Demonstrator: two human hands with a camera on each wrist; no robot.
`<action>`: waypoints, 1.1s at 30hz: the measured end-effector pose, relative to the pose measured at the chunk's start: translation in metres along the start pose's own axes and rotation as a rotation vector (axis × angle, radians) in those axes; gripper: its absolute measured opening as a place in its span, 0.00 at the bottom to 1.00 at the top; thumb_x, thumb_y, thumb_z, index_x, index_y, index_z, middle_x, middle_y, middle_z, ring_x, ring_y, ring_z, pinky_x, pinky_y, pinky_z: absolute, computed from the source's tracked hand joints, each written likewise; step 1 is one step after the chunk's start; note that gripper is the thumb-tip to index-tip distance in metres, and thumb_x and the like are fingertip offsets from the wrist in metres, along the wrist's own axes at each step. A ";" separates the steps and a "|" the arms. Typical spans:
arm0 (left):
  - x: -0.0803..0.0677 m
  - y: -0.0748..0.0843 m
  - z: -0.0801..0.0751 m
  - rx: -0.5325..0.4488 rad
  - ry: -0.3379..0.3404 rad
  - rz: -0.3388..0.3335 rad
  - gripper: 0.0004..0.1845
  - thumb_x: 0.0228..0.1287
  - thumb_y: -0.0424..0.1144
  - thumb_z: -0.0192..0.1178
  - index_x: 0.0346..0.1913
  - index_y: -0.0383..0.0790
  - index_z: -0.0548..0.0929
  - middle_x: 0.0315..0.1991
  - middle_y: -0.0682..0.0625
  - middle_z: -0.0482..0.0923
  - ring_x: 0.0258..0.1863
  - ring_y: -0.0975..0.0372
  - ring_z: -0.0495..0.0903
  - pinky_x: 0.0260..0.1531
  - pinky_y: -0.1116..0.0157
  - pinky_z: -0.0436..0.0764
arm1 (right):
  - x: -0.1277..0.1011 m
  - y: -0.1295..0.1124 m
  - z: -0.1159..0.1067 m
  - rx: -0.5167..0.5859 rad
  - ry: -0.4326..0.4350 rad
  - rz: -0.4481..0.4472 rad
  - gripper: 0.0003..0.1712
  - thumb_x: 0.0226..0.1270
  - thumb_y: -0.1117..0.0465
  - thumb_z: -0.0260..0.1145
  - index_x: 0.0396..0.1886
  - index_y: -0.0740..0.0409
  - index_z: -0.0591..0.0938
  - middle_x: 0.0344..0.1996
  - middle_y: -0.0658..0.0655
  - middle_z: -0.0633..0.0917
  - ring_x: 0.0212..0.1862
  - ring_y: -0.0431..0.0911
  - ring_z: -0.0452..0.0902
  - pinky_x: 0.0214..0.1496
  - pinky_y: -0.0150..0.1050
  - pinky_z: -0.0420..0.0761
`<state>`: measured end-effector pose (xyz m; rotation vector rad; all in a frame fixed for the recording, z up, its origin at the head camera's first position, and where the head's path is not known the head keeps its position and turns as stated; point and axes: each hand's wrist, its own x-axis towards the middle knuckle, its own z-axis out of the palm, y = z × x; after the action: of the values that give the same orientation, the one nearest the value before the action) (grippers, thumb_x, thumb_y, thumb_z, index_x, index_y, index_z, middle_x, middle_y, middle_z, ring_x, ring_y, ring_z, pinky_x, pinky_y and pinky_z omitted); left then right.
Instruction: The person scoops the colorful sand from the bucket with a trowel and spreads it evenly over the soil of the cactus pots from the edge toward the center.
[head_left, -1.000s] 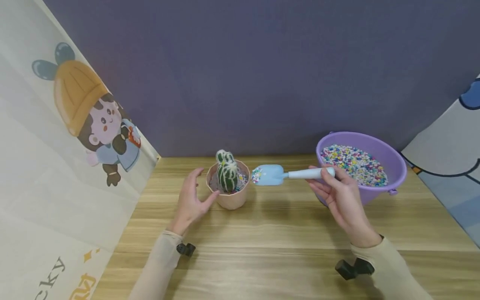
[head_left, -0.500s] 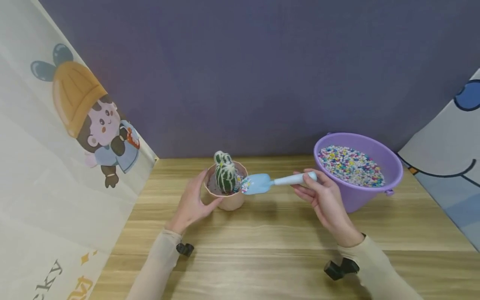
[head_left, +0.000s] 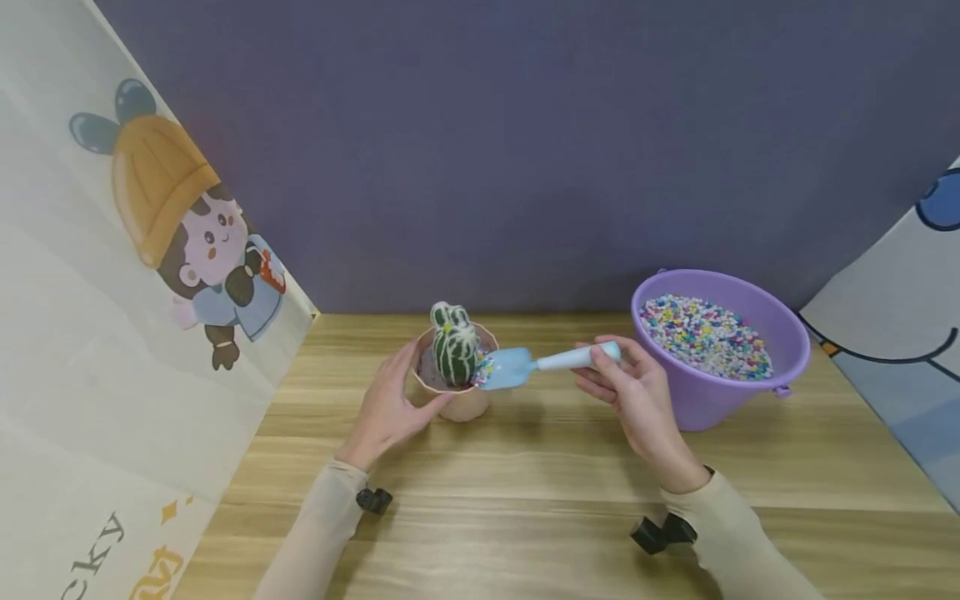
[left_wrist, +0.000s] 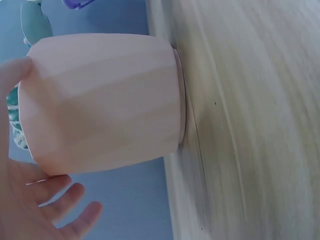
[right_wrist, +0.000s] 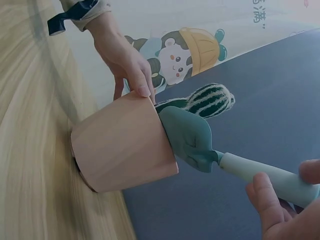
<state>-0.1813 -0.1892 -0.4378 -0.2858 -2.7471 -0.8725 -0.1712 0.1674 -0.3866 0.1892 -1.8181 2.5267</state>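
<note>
My left hand (head_left: 384,410) holds a pink flowerpot (head_left: 465,407) by its rim, thumb at the near side and fingers at the left. In the pot stands a green cactus (head_left: 454,357) with white fuzzy stripes, with greyish filling around its base. My right hand (head_left: 647,404) grips the pale handle of a light blue trowel (head_left: 508,368). Its blade reaches over the pot's right rim, tip beside the cactus, with small coloured beads (head_left: 483,367) at the tip. From the right wrist, the trowel's blade (right_wrist: 187,137) lies across the pot's mouth, hiding the filling.
A purple bucket (head_left: 697,402) stands on the right, partly filled with multicoloured beads (head_left: 705,337). The wooden tabletop (head_left: 510,517) ends at a dark blue panel (head_left: 480,167) behind. A printed white sheet (head_left: 90,333) borders the left, another the right.
My right hand has brought the trowel left, from beside the pot to over its rim. My left hand has closed in from beside the pot to hold its rim.
</note>
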 end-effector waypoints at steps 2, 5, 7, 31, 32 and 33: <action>0.000 0.002 0.001 0.010 0.004 -0.010 0.58 0.60 0.69 0.71 0.85 0.44 0.59 0.83 0.42 0.62 0.81 0.42 0.63 0.78 0.35 0.65 | 0.000 0.001 0.000 -0.014 0.001 -0.011 0.10 0.82 0.60 0.64 0.55 0.56 0.77 0.48 0.49 0.93 0.44 0.41 0.93 0.53 0.42 0.91; -0.003 0.007 0.003 0.027 0.024 -0.021 0.59 0.60 0.73 0.69 0.85 0.44 0.59 0.83 0.42 0.63 0.81 0.43 0.63 0.79 0.37 0.66 | 0.000 0.002 -0.001 -0.024 0.001 -0.025 0.10 0.82 0.60 0.64 0.56 0.57 0.76 0.48 0.47 0.93 0.45 0.41 0.93 0.52 0.42 0.91; -0.004 0.012 0.005 0.035 0.045 -0.024 0.59 0.60 0.75 0.68 0.85 0.44 0.60 0.82 0.42 0.64 0.80 0.44 0.64 0.79 0.38 0.66 | -0.001 0.002 -0.001 -0.036 0.007 -0.036 0.10 0.82 0.60 0.64 0.56 0.58 0.76 0.47 0.46 0.93 0.45 0.41 0.93 0.52 0.42 0.92; -0.001 0.029 0.009 -0.025 0.032 -0.111 0.67 0.54 0.76 0.71 0.85 0.38 0.55 0.84 0.39 0.57 0.82 0.45 0.60 0.80 0.40 0.66 | -0.005 -0.004 0.019 -0.162 0.019 -0.186 0.09 0.76 0.69 0.67 0.52 0.59 0.81 0.47 0.52 0.94 0.41 0.41 0.93 0.46 0.43 0.92; -0.001 0.030 0.011 -0.025 0.039 -0.114 0.67 0.54 0.75 0.72 0.85 0.38 0.54 0.84 0.39 0.57 0.82 0.44 0.61 0.79 0.40 0.66 | -0.005 -0.005 0.019 -0.166 0.022 -0.188 0.09 0.76 0.69 0.68 0.53 0.60 0.81 0.47 0.52 0.94 0.41 0.41 0.93 0.46 0.43 0.92; -0.001 0.033 0.013 -0.027 0.044 -0.117 0.68 0.54 0.75 0.72 0.85 0.38 0.54 0.83 0.38 0.57 0.81 0.44 0.61 0.79 0.40 0.66 | -0.005 -0.006 0.018 -0.170 0.024 -0.190 0.10 0.76 0.69 0.68 0.53 0.60 0.81 0.47 0.52 0.94 0.41 0.41 0.93 0.46 0.43 0.92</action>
<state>-0.1742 -0.1556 -0.4308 -0.1100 -2.7356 -0.9342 -0.1637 0.1522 -0.3756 0.3104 -1.8946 2.2275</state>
